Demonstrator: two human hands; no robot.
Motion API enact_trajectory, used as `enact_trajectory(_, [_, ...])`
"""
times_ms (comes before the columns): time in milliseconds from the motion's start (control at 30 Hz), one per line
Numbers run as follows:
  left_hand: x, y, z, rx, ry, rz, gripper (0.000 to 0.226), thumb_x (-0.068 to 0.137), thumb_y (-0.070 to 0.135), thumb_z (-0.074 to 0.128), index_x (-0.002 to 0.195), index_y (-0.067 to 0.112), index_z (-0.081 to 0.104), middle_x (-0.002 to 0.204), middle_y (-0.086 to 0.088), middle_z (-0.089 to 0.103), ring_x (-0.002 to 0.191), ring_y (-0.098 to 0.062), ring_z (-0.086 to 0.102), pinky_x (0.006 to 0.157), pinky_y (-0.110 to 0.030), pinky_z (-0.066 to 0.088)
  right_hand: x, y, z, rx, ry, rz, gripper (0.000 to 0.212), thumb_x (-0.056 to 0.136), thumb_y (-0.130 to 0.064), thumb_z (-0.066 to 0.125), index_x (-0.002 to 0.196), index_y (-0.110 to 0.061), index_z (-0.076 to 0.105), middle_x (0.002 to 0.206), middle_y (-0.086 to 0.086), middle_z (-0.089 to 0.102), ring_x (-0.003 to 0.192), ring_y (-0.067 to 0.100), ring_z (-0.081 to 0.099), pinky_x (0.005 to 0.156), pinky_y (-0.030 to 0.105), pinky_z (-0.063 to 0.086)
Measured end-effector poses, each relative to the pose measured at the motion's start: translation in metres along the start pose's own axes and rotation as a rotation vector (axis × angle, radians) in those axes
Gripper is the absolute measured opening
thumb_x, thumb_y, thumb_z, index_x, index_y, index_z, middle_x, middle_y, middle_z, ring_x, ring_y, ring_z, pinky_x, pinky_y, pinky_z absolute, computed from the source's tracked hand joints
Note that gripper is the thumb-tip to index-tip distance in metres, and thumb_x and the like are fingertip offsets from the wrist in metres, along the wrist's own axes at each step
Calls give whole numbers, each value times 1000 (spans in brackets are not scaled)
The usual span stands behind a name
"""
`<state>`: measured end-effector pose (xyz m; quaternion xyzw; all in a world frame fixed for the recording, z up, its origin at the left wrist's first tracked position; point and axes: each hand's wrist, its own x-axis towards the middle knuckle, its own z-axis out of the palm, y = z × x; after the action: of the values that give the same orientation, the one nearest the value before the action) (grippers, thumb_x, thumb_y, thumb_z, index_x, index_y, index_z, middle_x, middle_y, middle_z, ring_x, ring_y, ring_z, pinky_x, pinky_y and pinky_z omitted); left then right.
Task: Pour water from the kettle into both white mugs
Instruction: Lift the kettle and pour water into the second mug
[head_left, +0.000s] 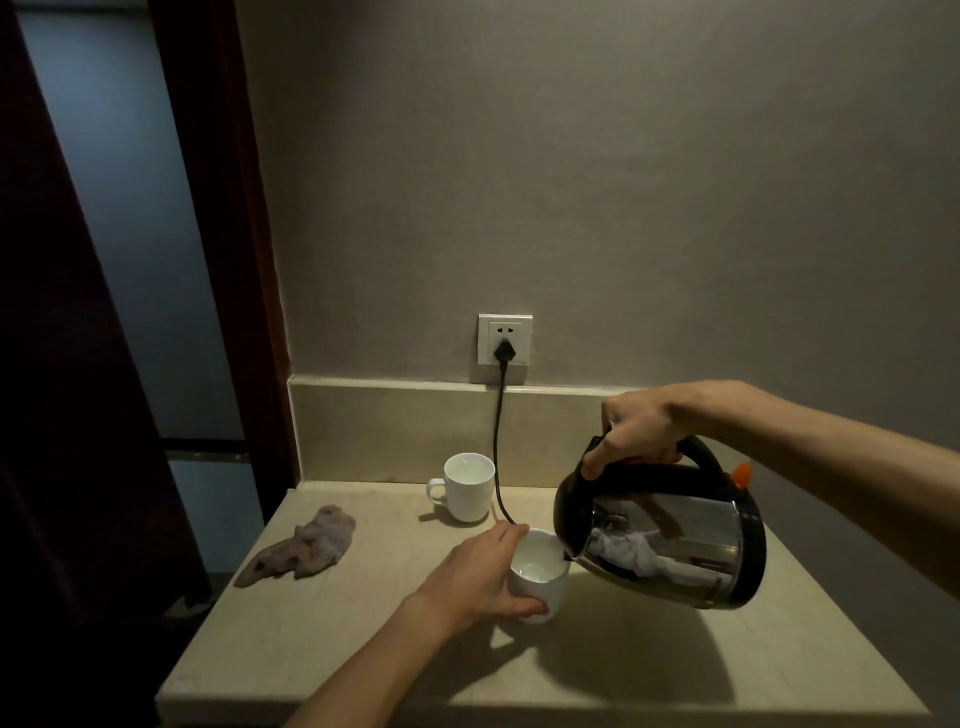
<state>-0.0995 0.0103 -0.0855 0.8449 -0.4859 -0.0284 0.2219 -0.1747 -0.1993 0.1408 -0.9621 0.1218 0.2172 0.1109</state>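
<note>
The right hand (636, 431) is clenched around the black handle of the kettle (670, 540), fingers curled under the grip and the thumb pressed down on its front end. The kettle hangs in the air, tipped forward and to the left, so that its black spout sits just over the rim of the near mug (543, 582). Its shiny steel body mirrors the room, and an orange tab shows at the back of the handle.

The left hand (480, 577) wraps the near mug from its left side, thumb low on the front wall and the other fingers curving round the far rim. This white mug stands on the counter (675, 675), directly under the kettle's spout, and pale liquid shows inside it.

The far mug (467, 486) stands upright beyond and to the left of the kettle's spout, well apart from the near mug, its handle turned left; its inside looks pale, with liquid seemingly in it.

A black cord (498, 447) runs between the far mug and the kettle up to a plug in the wall socket (505, 340), which sits behind and above the kettle's spout. A crumpled purple cloth (306, 545) lies on the counter far to the left of the kettle, near the edge.
</note>
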Motion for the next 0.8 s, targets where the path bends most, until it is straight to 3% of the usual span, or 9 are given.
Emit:
enact_trajectory(267, [0, 0, 0, 1, -3, -8, 97, 80, 60, 79, 157, 23, 33, 155, 3, 45, 137, -18, 48, 114, -36, 43, 0, -3, -1, -16, 14, 6, 43, 83, -56, 70, 82, -12, 73, 62, 0, 60, 50, 13, 53, 49, 22, 43])
enact_trajectory(533, [1, -1, 1, -5, -3, -5, 96, 81, 60, 79, 156, 24, 33, 155, 3, 46, 136, -17, 49, 113, -36, 45, 1, -5, -2, -17, 4, 12, 40, 83, -53, 71, 70, -15, 68, 55, -1, 55, 45, 13, 48, 46, 22, 40])
enact_trajectory(800, [1, -3, 1, -1, -1, 1, 97, 80, 61, 79, 156, 22, 34, 153, 3, 47, 135, -18, 50, 112, -37, 45, 2, -7, -2, -21, -9, 9, 40, 81, -55, 71, 75, -15, 70, 60, 0, 57, 52, 15, 51, 52, 26, 42])
